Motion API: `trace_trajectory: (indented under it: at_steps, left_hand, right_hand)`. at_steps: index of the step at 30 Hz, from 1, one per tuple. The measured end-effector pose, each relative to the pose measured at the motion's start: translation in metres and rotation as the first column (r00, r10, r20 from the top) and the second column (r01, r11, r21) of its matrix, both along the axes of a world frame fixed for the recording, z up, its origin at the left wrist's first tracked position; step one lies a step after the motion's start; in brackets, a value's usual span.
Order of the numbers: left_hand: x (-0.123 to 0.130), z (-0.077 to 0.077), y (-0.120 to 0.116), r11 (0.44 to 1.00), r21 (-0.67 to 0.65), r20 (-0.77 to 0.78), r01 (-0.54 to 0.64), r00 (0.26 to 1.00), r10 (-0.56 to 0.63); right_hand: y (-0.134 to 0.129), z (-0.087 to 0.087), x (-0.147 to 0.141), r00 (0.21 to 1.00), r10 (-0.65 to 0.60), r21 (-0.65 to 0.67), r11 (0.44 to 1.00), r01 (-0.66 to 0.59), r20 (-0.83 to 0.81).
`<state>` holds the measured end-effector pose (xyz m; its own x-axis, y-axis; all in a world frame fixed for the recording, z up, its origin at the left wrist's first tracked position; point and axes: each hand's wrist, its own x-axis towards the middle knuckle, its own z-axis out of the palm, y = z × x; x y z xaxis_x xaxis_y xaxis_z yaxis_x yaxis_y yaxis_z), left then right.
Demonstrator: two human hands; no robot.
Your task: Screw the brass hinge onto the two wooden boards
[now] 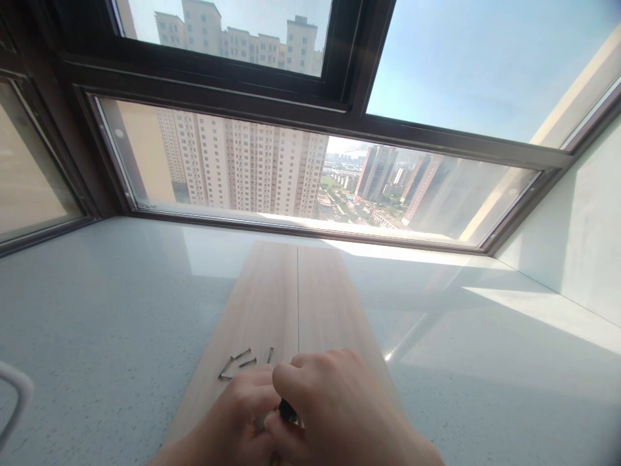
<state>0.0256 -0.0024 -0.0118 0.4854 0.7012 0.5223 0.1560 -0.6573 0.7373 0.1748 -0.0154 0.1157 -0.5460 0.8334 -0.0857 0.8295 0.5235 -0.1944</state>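
Observation:
My right hand (334, 401) is closed around a small black object (287, 410), of which only a short dark part shows between the fingers. I cannot make out its kind. Close against it on the left, my left hand (242, 408) has its fingers bent and pressed together. What they pinch, if anything, is hidden. Both hands are over the near part of two pale wooden boards (272, 291) lying side by side with a thin seam between them. Several dark screws (247, 362) lie loose on the left board, just beyond my left hand.
The boards rest on a speckled white sill (121, 323). A dark window frame (291, 226) runs behind their far ends, with tall buildings outside. At the left edge is a white curved object (22, 388). A white side wall (582, 220) stands at right.

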Motion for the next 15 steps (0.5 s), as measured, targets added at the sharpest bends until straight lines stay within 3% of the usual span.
trace_trajectory:
  at_steps: [5, 10, 15]
  left_hand:
    - [0.0017, 0.0025, 0.0021, 0.998, 0.035, 0.036, 0.047, 0.998, -0.048]
    - [0.0031, 0.004, -0.0002, 1.0, 0.004, 0.008, 0.026, 1.0, -0.026]
    - [0.0022, 0.0039, -0.0019, 1.0, 0.002, -0.01, -0.03, 0.999, 0.031]
  right_hand:
    - [-0.0011, 0.0065, 0.0001, 1.0, -0.003, 0.003, 1.0, 0.003, 0.021]
    - [-0.0004, 0.0086, -0.0017, 0.996, 0.063, -0.043, 0.997, -0.061, 0.059]
    - [-0.0002, 0.0022, -0.0025, 0.999, 0.034, -0.023, 0.999, -0.033, 0.035]
